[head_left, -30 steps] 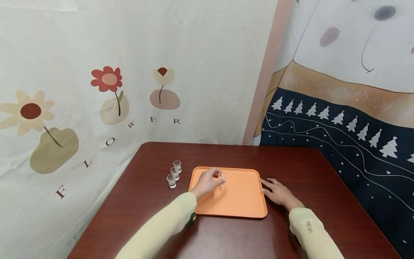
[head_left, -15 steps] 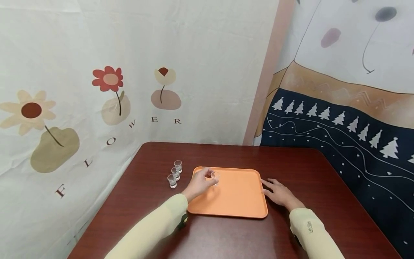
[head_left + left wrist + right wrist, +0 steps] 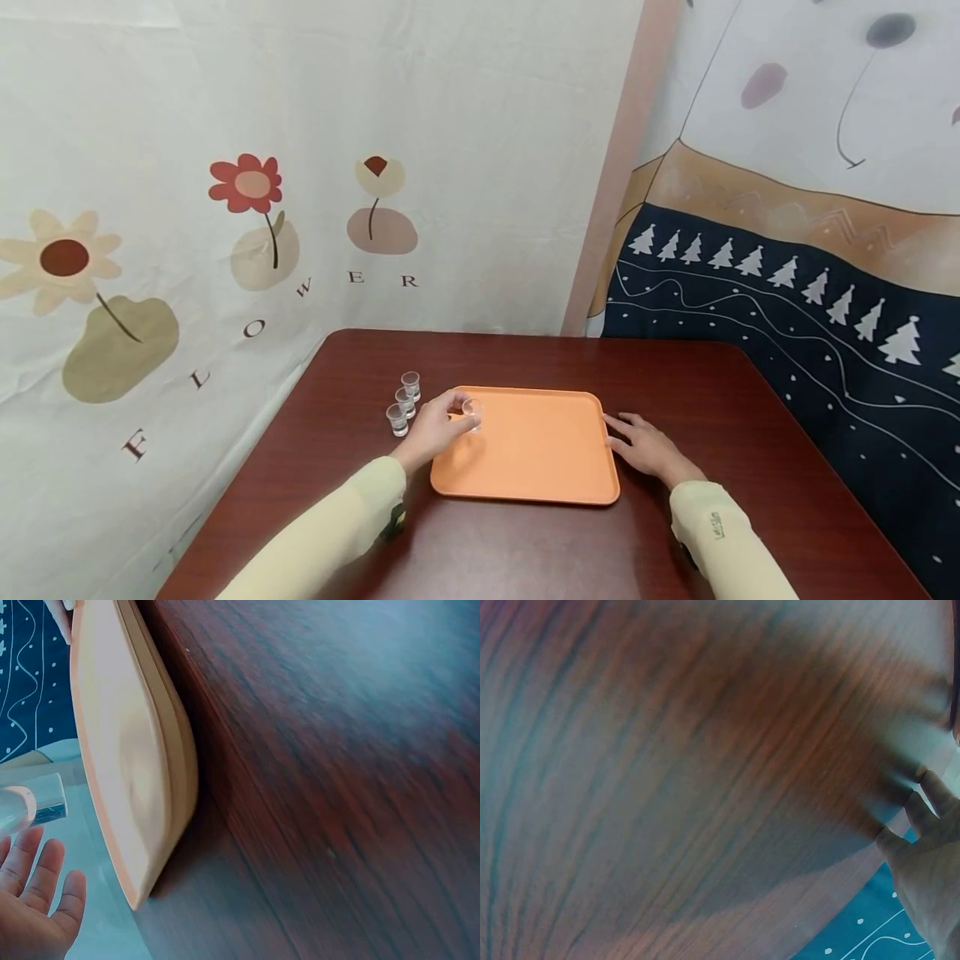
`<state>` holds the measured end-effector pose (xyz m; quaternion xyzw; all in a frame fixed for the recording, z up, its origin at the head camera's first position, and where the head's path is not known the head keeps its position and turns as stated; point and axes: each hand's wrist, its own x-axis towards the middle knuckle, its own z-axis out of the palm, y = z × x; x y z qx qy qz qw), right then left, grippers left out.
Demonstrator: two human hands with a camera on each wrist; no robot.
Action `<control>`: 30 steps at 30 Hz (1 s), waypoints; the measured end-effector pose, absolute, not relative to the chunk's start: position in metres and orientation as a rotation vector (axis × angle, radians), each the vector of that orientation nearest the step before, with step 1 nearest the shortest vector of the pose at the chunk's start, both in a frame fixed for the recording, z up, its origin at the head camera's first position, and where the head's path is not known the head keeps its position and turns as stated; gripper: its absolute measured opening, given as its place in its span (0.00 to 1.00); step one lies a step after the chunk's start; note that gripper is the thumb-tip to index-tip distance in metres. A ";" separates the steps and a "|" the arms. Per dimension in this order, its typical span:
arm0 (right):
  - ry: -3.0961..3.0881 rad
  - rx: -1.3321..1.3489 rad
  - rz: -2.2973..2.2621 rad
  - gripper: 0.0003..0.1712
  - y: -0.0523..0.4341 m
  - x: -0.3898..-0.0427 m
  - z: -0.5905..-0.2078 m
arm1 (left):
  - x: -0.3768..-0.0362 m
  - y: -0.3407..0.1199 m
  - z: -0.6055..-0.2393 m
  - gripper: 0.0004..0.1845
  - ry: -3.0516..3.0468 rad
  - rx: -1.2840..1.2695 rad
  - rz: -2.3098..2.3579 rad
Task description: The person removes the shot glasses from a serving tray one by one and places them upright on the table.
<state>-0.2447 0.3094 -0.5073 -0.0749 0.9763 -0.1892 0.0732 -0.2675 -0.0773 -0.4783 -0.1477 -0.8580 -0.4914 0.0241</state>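
Note:
A small clear shot glass (image 3: 472,408) is pinched between the thumb and fingers of my left hand (image 3: 433,432). It appears raised above the left end of an orange tray (image 3: 536,450). In the left wrist view, liquid shows in the lower part of the glass (image 3: 51,798), and the other fingers spread below it. At the tray's right edge lies my right hand (image 3: 648,452), fingers stretched out with their tips touching the rim. The right wrist view catches this hand (image 3: 930,862) with fingertips on the table.
Three more shot glasses (image 3: 405,403), each with some liquid, stand in a slanted row left of the tray, close to my left hand. The dark red wooden table (image 3: 540,546) carries everything. Behind it hang printed cloths (image 3: 480,167).
My left hand has moved left with the shot glass, from the tray's left-centre to its left end, nearer the three glasses. My right hand and the tray have stayed in place.

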 end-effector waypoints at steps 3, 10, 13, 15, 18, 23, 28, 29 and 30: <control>2.930 -0.223 -0.569 0.33 0.309 -0.245 -0.507 | -0.265 -0.084 -0.478 0.16 -2.642 -0.428 -1.531; 2.930 -0.219 -0.571 0.33 0.311 -0.245 -0.509 | -0.257 -0.101 -0.481 0.13 -2.575 -0.419 -1.667; 2.930 -0.215 -0.572 0.33 0.311 -0.245 -0.509 | -0.253 -0.109 -0.482 0.14 -2.595 -0.366 -1.653; 2.931 -0.214 -0.573 0.33 0.311 -0.245 -0.508 | -0.250 -0.115 -0.482 0.15 -2.613 -0.331 -1.621; 2.931 -0.211 -0.569 0.33 0.311 -0.245 -0.508 | -0.246 -0.124 -0.483 0.16 -2.639 -0.282 -1.575; 2.925 -0.216 -0.574 0.33 0.309 -0.244 -0.506 | -0.241 -0.138 -0.487 0.16 -2.652 -0.256 -1.501; 2.926 -0.217 -0.572 0.33 0.309 -0.243 -0.505 | -0.235 -0.152 -0.490 0.18 -2.681 -0.223 -1.471; 2.929 -0.217 -0.570 0.33 0.309 -0.243 -0.505 | -0.234 -0.155 -0.491 0.18 -2.689 -0.212 -1.467; 2.931 -0.218 -0.570 0.33 0.309 -0.243 -0.505 | -0.233 -0.158 -0.492 0.18 -2.695 -0.206 -1.465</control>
